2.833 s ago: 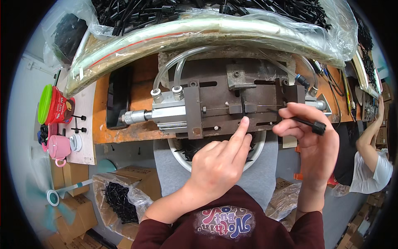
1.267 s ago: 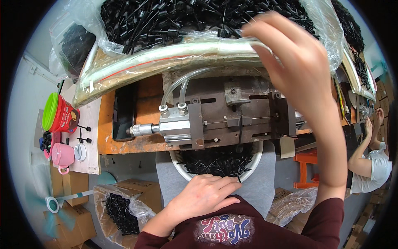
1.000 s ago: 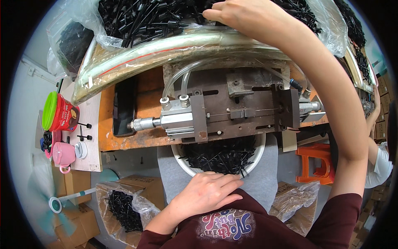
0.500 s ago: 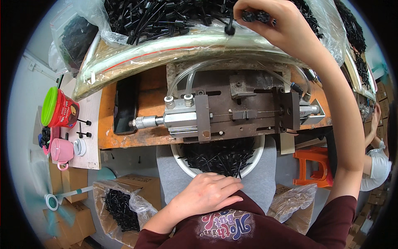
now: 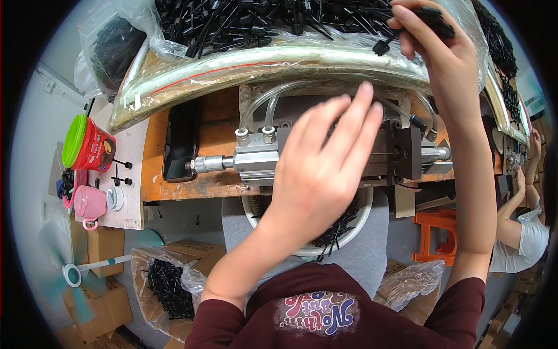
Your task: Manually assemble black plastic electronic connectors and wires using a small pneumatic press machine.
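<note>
My right hand (image 5: 439, 49) is raised at the upper right with its fingers closed round several black plastic pieces (image 5: 433, 20). One thin-stemmed black piece with a blocky head (image 5: 382, 46) sticks out from its fingers to the left. My left hand (image 5: 319, 168), slightly blurred, hovers over the middle of a metal clamping fixture (image 5: 256, 166), fingers stretched out and nothing seen in them. It hides the fixture's centre. Below, a white basin (image 5: 366, 224) of black stemmed pieces (image 5: 337, 230) rests at my lap, partly covered by my left forearm.
A plastic-lined tray (image 5: 244, 64) heaped with black pieces spans the far side. Clear air tubes (image 5: 256, 107) arch behind the fixture. At left stand a black tray (image 5: 180, 145), a red tub (image 5: 96, 145) and a pink cup (image 5: 90, 202). An orange stool (image 5: 427, 235) and another person (image 5: 520, 238) are at right.
My left hand has risen from my lap to above the fixture, its fingers extending. My right hand has shifted right and slightly down with the black pieces in it.
</note>
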A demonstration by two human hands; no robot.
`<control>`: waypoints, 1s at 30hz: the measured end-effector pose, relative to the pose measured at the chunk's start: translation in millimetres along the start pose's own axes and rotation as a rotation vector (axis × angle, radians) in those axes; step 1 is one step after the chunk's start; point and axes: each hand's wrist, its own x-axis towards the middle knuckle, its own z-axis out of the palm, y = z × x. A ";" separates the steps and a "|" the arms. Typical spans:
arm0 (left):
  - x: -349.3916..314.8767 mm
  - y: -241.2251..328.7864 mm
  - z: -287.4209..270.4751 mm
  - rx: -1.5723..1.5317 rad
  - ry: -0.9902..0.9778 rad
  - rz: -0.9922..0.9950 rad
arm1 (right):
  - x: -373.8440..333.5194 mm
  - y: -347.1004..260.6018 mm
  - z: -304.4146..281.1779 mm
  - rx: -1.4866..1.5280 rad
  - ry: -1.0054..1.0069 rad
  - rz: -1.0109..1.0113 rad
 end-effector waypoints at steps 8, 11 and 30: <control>10.2 -21.3 6.5 0.037 -0.180 -0.131 | -61.1 0.7 -40.3 0.092 0.036 0.049; 9.7 -22.5 -6.2 -0.149 -0.016 -0.174 | -87.1 -1.8 -45.7 0.136 0.088 0.113; -31.3 32.4 -53.1 -1.092 -0.280 -0.765 | -176.8 7.2 -45.9 0.536 0.213 0.344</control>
